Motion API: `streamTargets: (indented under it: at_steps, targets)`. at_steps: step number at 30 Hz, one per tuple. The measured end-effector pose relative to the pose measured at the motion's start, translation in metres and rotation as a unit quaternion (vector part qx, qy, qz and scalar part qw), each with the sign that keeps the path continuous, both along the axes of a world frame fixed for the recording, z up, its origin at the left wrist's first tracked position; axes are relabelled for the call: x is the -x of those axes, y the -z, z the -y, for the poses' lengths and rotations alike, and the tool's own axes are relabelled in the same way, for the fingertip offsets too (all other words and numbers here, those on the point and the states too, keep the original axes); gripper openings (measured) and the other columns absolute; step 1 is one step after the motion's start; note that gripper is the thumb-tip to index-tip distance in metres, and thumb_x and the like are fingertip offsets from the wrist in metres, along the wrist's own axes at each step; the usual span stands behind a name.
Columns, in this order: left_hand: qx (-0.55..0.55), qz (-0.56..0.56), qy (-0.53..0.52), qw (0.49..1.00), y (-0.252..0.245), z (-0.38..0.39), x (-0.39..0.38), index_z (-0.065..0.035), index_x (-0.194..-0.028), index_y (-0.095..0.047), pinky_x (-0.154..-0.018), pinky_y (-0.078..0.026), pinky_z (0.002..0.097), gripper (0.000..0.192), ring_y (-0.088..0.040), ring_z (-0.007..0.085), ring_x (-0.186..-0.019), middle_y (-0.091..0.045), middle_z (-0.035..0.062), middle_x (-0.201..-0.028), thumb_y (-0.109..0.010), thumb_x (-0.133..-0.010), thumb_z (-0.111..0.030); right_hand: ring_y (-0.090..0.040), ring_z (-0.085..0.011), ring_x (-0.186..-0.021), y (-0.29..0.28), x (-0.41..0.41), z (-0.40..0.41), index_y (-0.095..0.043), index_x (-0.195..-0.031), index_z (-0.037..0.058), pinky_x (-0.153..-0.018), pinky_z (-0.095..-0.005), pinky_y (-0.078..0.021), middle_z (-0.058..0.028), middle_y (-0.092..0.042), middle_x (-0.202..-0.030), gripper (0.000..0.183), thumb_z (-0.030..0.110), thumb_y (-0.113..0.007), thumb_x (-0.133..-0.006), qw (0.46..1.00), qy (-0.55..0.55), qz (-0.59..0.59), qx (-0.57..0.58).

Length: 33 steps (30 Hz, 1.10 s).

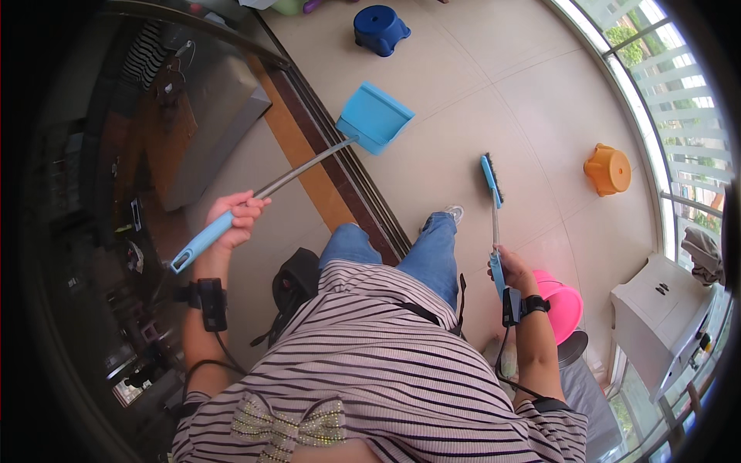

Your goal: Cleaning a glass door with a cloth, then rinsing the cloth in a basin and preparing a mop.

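My left hand (236, 219) is closed around the blue grip of a long-handled dustpan. The light blue dustpan (376, 118) is at the end of a metal rod, over the pale tiles beside the sliding-door track. In my right hand (512, 269) is the blue handle of a broom. Its narrow head with dark bristles (492, 179) points away from me, over the tiled floor. A pink bucket (561, 307) stands close to my right wrist.
A dark blue stool (382, 29) stands at the top and an orange stool (608, 169) at the right, near the windows. Door tracks (359, 185) cross the floor by my legs. A white cabinet (660, 312) is at the lower right. A black bag (295, 278) lies left of my legs.
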<state>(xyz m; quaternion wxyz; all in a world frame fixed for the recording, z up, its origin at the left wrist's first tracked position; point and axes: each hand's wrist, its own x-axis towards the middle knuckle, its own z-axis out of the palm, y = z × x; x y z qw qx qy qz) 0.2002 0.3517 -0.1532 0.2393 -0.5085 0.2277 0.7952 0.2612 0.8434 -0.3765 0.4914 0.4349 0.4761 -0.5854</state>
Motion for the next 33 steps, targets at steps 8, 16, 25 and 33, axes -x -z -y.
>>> streamTargets:
  at_steps: [8, 16, 25, 33]
  targets:
    - [-0.016, -0.061, -0.015, 0.998, 0.013, 0.110, -0.120, 0.0086, -0.091, -0.037, -0.030, -0.029, 0.0137, 0.021, -0.033, 0.0025, -0.040, -0.041, 0.0030, -0.065, -0.037, -0.081, -0.010, -0.047, -0.0152, -0.044, 0.006, 0.039, 0.080, -0.038, -0.068, 0.0001, -0.042, -0.0220, -0.0443, -0.0113, -0.051, -0.061, 0.011, 0.009, -0.035, -0.074, 0.992, 0.123, 0.025, 0.003]
    - [0.004, -0.067, 0.001, 0.998, 0.020, 0.181, -0.173, 0.0030, -0.083, -0.039, -0.033, -0.028, 0.0146, 0.014, -0.034, 0.0033, -0.041, -0.042, 0.0020, -0.062, -0.041, -0.079, -0.010, -0.049, -0.0143, -0.054, -0.040, 0.055, 0.136, -0.039, -0.085, -0.0054, -0.048, -0.0233, -0.0443, -0.0069, -0.046, -0.062, 0.019, 0.011, -0.041, -0.075, 0.881, 0.347, 0.073, 0.313]
    - [0.034, -0.033, -0.027, 0.999, 0.041, 0.229, -0.139, 0.0035, -0.082, -0.039, -0.033, -0.027, 0.0136, 0.016, -0.035, 0.0022, -0.041, -0.042, -0.0001, -0.061, -0.042, -0.078, -0.012, -0.051, -0.0149, -0.068, -0.072, 0.076, 0.258, -0.047, -0.091, 0.0003, -0.062, -0.0249, -0.0424, -0.0086, -0.055, -0.078, 0.028, 0.025, -0.050, -0.078, 0.962, -0.159, -0.156, 0.156]
    - [-0.038, 0.025, -0.059, 0.997, 0.036, 0.290, -0.087, 0.0064, -0.086, -0.038, -0.033, -0.026, 0.0135, 0.019, -0.036, 0.0021, -0.041, -0.043, 0.0004, -0.062, -0.043, -0.077, -0.010, -0.048, -0.0096, -0.061, -0.055, 0.179, 0.375, -0.048, -0.086, 0.0029, -0.053, -0.0223, -0.0394, -0.0037, -0.053, -0.075, 0.018, 0.020, -0.043, -0.081, 0.963, -0.023, -0.137, 0.231]
